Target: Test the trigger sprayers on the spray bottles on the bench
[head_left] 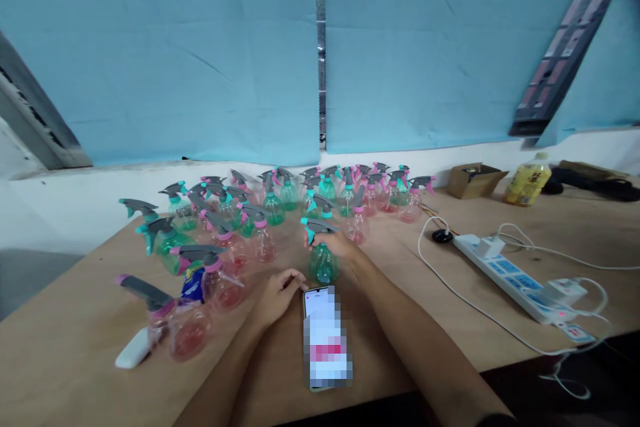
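Observation:
My right hand [339, 242] is wrapped around the neck of a green spray bottle [323, 265], just below its grey and teal trigger head. The bottle stands upright behind a phone [327, 340]. The phone lies face up on the table with its screen lit, part of it blurred out. Close to the phone's upper left corner rests my left hand [278, 293], fingers loosely bent and apart, with nothing in it. Pink spray bottles [264, 243] and green spray bottles [273, 209] with grey trigger heads crowd the table behind and to the left.
A white power strip [510, 280] with chargers and trailing cables lies to the right. Behind it are a cardboard box [473, 181] and a bottle of yellow liquid [527, 180]. At left, a white object [134, 349] and a blue packet [193, 285] sit among bottles on the table [75, 320].

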Demonstrator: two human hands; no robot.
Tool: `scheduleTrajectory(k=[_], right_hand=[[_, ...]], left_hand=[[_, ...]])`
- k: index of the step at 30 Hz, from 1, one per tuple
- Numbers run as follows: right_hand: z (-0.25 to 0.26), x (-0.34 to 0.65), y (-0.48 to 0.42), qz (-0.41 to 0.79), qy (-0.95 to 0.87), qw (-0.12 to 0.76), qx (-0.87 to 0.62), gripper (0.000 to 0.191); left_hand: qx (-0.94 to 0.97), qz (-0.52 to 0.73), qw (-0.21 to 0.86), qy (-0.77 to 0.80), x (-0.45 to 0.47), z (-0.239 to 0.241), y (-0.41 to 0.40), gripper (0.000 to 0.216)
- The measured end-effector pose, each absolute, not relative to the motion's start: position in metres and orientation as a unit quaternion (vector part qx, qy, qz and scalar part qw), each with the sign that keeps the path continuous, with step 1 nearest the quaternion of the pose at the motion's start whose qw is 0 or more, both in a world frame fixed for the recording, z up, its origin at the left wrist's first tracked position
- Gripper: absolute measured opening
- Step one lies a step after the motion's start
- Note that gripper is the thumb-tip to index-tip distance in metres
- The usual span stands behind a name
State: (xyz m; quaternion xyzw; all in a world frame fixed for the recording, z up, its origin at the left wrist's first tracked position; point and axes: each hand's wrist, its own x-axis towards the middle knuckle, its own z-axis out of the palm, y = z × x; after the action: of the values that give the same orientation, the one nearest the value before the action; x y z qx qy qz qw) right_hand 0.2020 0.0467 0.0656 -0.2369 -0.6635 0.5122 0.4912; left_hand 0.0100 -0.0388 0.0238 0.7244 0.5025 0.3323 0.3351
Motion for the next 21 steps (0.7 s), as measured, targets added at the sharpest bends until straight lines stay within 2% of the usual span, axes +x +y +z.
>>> scheduleTrajectory(k=[5, 11, 15, 21], right_hand=[[0.054, 0.193, 0.045, 0.454, -0.653, 0.545, -0.266, 0.035], [0.034, 0.175, 0.036, 0.302, -0.642, 0.633, -0.311, 0.032], [0.033, 0.163, 0.031, 0.199, -0.692, 0.607, -0.335, 0.035], [0.027, 0.157, 0.025, 0.142, -0.752, 0.526, -0.371, 0.058]], left_hand=[[0.722, 0.331, 0.332, 0.509, 0.01, 0.023, -0.039, 0.027], [0.723, 0.332, 0.337, 0.503, 0.009, 0.022, -0.039, 0.031], [0.724, 0.336, 0.336, 0.5, 0.008, 0.02, -0.038, 0.029], [0.716, 0.345, 0.346, 0.499, 0.006, 0.017, -0.036, 0.027]])
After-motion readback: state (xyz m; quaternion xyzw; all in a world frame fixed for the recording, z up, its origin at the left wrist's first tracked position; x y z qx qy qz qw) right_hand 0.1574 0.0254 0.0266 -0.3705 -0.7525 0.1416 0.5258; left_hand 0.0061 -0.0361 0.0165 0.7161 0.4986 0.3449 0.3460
